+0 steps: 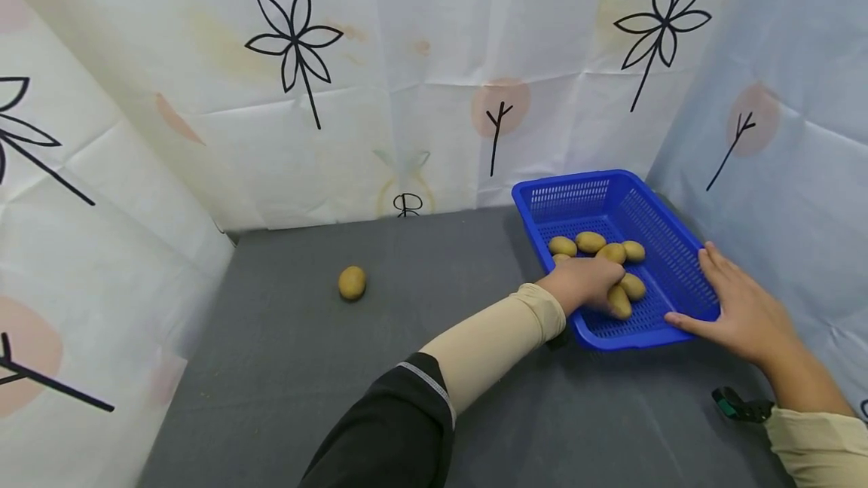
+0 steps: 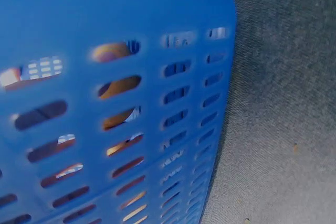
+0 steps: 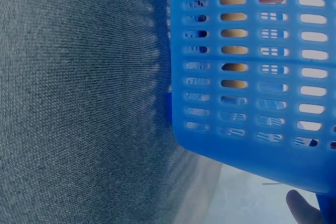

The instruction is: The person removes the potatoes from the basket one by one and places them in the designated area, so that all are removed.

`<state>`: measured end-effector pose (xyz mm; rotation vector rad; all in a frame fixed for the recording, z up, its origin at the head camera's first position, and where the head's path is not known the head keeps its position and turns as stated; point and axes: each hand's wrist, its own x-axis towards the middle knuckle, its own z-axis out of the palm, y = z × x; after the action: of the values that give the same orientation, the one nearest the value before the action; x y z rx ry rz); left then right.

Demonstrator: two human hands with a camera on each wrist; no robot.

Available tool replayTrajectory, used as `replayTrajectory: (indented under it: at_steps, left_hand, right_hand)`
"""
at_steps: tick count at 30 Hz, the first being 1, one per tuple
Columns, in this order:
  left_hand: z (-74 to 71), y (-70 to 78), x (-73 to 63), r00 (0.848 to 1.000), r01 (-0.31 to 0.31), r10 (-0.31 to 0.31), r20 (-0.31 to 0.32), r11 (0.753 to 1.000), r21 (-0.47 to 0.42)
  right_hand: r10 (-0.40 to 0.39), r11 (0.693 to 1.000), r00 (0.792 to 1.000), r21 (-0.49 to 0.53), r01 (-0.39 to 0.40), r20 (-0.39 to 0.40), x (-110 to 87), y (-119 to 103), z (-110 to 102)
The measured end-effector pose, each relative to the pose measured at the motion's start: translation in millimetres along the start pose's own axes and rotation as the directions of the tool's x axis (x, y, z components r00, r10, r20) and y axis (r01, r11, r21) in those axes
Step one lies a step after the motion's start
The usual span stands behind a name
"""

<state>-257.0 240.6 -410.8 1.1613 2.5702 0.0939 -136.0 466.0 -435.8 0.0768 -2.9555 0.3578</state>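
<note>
A blue plastic basket (image 1: 654,247) with slotted walls stands at the right, holding several potatoes (image 1: 591,242). My left hand (image 1: 585,281) reaches in over its left rim, fingers curled around a potato (image 1: 618,303) near the front. Part of that grip is hidden under the hand. At the basket's near right corner, my right hand (image 1: 746,311) holds it, thumb over the front rim and fingers along the right wall. Both wrist views show mostly the basket's outer wall (image 2: 152,182), with potatoes partly showing through the slots; a dark fingertip (image 3: 302,208) shows by the rim in the right wrist view.
A single potato (image 1: 352,283) lies on the grey cloth surface (image 1: 285,367) left of the basket. Printed white cloth (image 1: 407,59) walls rise at the back and both sides, the right one close to the basket. A dark strap (image 1: 742,405) sits at the right wrist.
</note>
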Motion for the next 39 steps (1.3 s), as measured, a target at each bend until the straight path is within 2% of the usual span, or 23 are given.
replayTrajectory:
  at_steps: [6, 15, 18, 23, 32, 39]
  left_hand:
    - [-0.5, -0.5, 1.4, 1.000, -0.015, 0.015, 0.021, 1.000, 0.003]
    - [0.5, 2.4, 7.2, 0.993, -0.101, 0.097, 0.068, 0.993, 0.058]
    - [2.7, 2.9, 7.8, 0.991, -0.119, 0.115, 0.061, 0.991, 0.066]
    - [4.9, 1.9, 6.6, 0.994, -0.112, 0.111, 0.014, 0.991, 0.070]
    - [6.4, 1.5, 7.8, 0.995, -0.094, 0.092, 0.031, 0.993, 0.066]
    - [5.1, 4.7, 3.8, 0.999, -0.037, 0.036, 0.021, 0.996, 0.082]
  right_hand:
    - [-0.010, 1.000, 1.000, 0.012, 0.010, -0.020, 0.3, 0.9, 2.5]
    - [-0.001, 1.000, 1.000, 0.018, 0.002, -0.031, 0.2, 1.9, 4.8]
    - [-0.003, 1.000, 0.999, 0.017, 0.003, -0.037, -0.1, 1.6, 5.2]
    - [-0.002, 1.000, 0.999, 0.015, 0.003, -0.037, -0.1, 1.1, 5.3]
    - [0.009, 1.000, 1.000, 0.014, -0.008, -0.025, 0.5, 0.1, 5.5]
    - [0.015, 1.000, 0.999, 0.008, -0.014, -0.040, 1.3, 0.6, 6.2]
